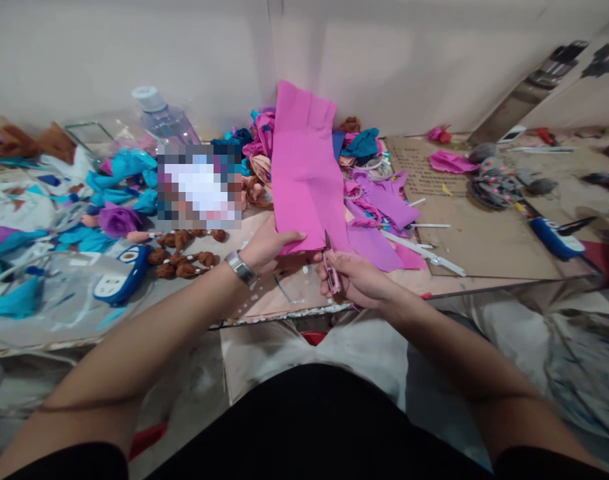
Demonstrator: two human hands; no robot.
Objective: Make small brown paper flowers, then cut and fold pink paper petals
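A long strip of pink crepe paper [307,153] stretches from the table's front up toward the wall. My left hand [272,247], with a metal watch on the wrist, pinches the strip's lower left edge, thumb on top. In my right hand [357,279] is a pair of small scissors [330,270] with pink handles. Their dark blades point up at the strip's lower right edge; whether they are open or closed is unclear. Purple paper pieces [384,200] lie just right of the strip.
Turquoise paper scraps [119,173], brown wrapped balls [182,257] and a blue-and-white case [122,273] lie at left. A clear bottle [164,120] stands behind. Cardboard [449,227] covers the right side, bearing white sticks [429,253] and a grey bundle [499,183]. A dark bottle [529,93] leans by the wall.
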